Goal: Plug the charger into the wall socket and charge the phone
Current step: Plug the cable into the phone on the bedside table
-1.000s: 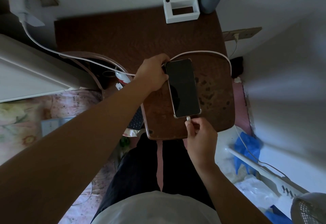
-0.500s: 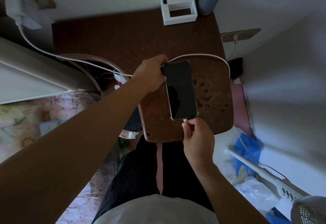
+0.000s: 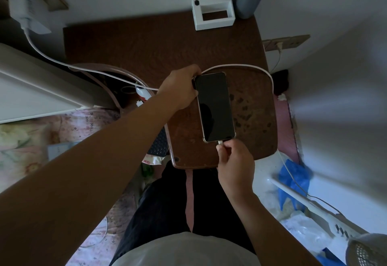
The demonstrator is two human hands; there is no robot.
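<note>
Head view. The phone (image 3: pixel 215 106) lay face up on the brown worktop (image 3: pixel 146 41), screen dark, and everything else is placed from it. Your left hand (image 3: pixel 180 90) gripped the phone's far left corner, fingers wrapped over the top edge, pinning it flat. Your right hand (image 3: pixel 234 161) sat just below the phone's near edge, with its grip clamped on the white plug (image 3: pixel 219 142), thumb and fingers pinched together around it. The plug's tip touched the phone's bottom edge at the port; you could not tell from this angle whether it was fully seated.

From the far end of the phone the cable (image 3: pixel 251 67) looped out to the right and round toward your right hand, while its other run passed behind your left hand and away to the far left, up to the charger (image 3: pixel 23 6). That charger appeared to sit in a wall socket well to the phone's upper left, so the first half of the task looked done.

What remained, by my reading: push the plug home and confirm charging. The dark screen gave no sign of charging yet. A white box (image 3: pixel 213 12) stood at the worktop's far edge, well beyond the phone.
</note>
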